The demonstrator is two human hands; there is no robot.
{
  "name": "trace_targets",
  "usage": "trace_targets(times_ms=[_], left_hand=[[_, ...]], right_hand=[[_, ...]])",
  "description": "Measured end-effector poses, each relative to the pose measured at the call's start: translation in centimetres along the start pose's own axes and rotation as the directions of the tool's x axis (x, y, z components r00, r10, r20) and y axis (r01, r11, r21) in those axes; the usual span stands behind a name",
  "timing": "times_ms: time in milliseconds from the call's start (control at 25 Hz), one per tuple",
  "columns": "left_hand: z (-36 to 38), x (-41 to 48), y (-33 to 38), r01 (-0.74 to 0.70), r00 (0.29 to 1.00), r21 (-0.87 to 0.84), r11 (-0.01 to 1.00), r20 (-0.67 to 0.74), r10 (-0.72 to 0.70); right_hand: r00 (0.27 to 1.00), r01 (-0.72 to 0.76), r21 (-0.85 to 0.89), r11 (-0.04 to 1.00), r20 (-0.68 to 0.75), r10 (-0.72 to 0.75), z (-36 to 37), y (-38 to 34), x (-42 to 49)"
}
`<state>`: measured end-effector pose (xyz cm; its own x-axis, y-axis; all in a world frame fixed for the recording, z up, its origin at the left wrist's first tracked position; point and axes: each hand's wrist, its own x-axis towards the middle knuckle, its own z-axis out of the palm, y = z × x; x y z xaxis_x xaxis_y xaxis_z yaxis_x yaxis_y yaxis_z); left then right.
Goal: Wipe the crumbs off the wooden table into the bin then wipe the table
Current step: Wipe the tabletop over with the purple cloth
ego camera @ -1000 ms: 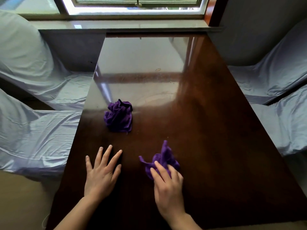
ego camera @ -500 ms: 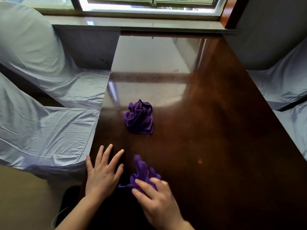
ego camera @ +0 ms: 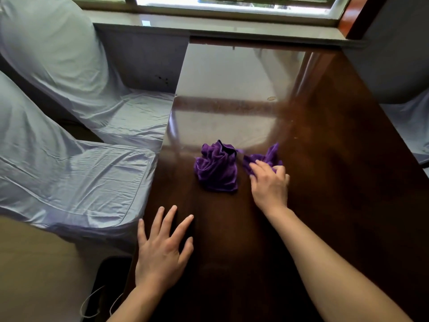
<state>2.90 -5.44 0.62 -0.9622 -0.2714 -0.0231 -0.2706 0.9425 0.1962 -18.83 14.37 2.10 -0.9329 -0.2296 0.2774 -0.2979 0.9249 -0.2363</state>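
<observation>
A dark glossy wooden table point(ego camera: 325, 182) runs away from me toward the window. My right hand point(ego camera: 270, 182) presses a small purple cloth point(ego camera: 270, 156) flat onto the table's middle. Just left of it lies a second, crumpled purple cloth point(ego camera: 217, 168), loose and untouched. My left hand point(ego camera: 162, 245) rests flat near the table's left front edge, fingers spread, holding nothing. A small pale crumb or mark point(ego camera: 271, 98) lies farther back on the table, with tiny specks to the right point(ego camera: 296, 137). No bin is clearly in view.
Two chairs in pale blue covers point(ego camera: 81, 177) stand close along the table's left side, another point(ego camera: 413, 126) at the right. A window sill point(ego camera: 232, 29) borders the far end. A dark object with a white cord point(ego camera: 99, 298) sits on the floor at lower left.
My right hand has swept its purple cloth from the near edge, first left, then forward to beside the crumpled cloth. The left hand stayed flat. The view shifted left.
</observation>
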Motion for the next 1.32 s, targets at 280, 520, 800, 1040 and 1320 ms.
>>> trace_targets(times_ms=[280,520,800,1040,1320], left_hand=[[-0.3,0.1,-0.1,-0.007,0.997,-0.105,0.994,-0.071,-0.001],[0.4,0.0,-0.6,-0.006,0.967,-0.253,0.968,-0.249,-0.059],[0.4,0.2,-0.1,-0.002,0.954,-0.216,0.976,-0.293,-0.063],[0.8,0.4,0.1,0.019,0.965,-0.139,0.99,-0.258,-0.054],[0.7,0.7,-0.2,0.07,0.995,-0.035,0.997,-0.071,-0.072]], right_hand=[[0.923,0.359,0.275,0.892,0.041,-0.383,-2.3,-6.0,-17.2],[0.986,-0.161,0.717,0.678,0.091,0.137,-4.2,-1.1,-5.2],[0.987,-0.153,0.19,0.97,-0.017,0.159,-4.1,4.7,0.9],[0.902,0.431,-0.02,0.902,0.041,-0.43,-0.4,3.2,-0.6],[0.964,0.221,-0.116,0.968,0.178,-0.198,2.9,-0.8,9.8]])
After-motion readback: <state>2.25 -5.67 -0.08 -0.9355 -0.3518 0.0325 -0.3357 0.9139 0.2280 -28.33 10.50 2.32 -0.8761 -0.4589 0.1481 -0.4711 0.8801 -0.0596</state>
